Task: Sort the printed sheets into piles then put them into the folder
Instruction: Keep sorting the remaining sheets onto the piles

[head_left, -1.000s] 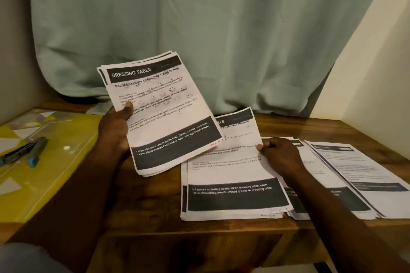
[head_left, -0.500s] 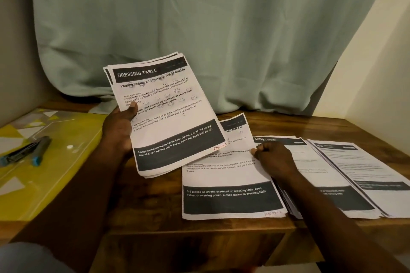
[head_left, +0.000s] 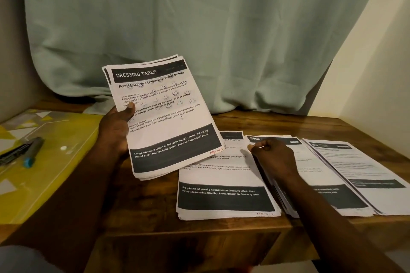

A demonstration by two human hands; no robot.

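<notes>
My left hand holds up a stack of printed sheets above the table's left half; its top page is headed "DRESSING TABLE". Three piles of sheets lie flat on the wooden table: a left pile with a jewelry caption, a middle pile and a right pile. My right hand rests with curled fingers on the seam between the left and middle piles, thumb at the middle pile's top corner. A yellow patterned folder lies flat at the far left.
A grey marker with a blue cap and a dark clip lie on the folder. A pale green curtain hangs behind the table. A cream wall closes the right side. The piles reach the table's front edge.
My right hand laid the sheet it was pinching flat onto the left pile and now sits at that pile's right edge. The held stack drifted slightly right.
</notes>
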